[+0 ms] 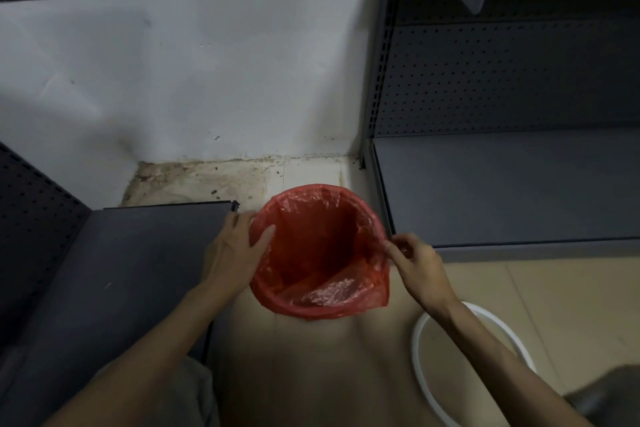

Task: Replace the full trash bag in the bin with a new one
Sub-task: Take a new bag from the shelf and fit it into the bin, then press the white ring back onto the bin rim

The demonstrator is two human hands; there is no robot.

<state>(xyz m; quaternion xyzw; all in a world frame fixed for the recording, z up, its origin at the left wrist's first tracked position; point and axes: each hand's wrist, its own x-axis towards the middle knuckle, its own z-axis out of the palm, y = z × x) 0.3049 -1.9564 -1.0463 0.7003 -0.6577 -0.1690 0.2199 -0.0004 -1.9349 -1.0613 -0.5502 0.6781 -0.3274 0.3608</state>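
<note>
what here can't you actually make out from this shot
- Bin: in the head view the red bag folds over its rim and covers it, so the bin's colour and material are hidden.
- White ring: the right forearm crosses it and the bottom edge cuts it off.
- Right hand: the fingertips pinching the bag's edge are blurred.
- Left hand: the palm faces away against the bag's rim, so contact there is unseen.
- Old full bag: not in frame.

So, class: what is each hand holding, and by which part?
The right hand pinches the red bag at its folded-over rim; the left hand presses flat on the opposite rim.
</note>
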